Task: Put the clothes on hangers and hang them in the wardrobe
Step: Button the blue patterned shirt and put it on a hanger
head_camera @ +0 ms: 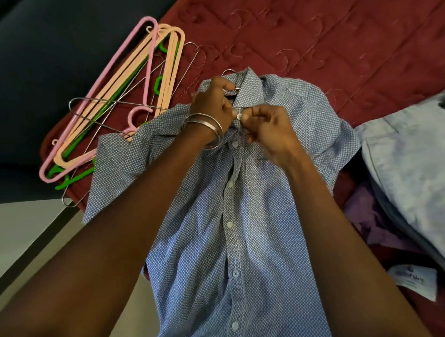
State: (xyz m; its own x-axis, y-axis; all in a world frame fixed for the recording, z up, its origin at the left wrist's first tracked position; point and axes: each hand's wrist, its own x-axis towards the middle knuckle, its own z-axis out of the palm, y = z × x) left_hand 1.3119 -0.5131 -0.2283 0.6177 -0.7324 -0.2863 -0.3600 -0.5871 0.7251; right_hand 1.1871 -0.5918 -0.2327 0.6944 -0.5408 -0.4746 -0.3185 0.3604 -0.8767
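A blue patterned short-sleeved shirt (257,218) lies front up on the maroon quilted bed (338,33), its lower part hanging over the bed's edge. A metal hanger hook (228,72) sticks out above the collar. My left hand (213,104), with silver bangles on the wrist, pinches the shirt's placket just below the collar. My right hand (268,130) pinches the opposite placket edge at the top white button (238,116). Lower buttons look fastened.
A pile of pink, peach, green and wire hangers (125,96) lies on the bed to the left of the shirt. Pale grey-blue clothing (416,158) and a purple garment (368,220) lie to the right. A white tag (413,282) sits below them. Floor shows at lower left.
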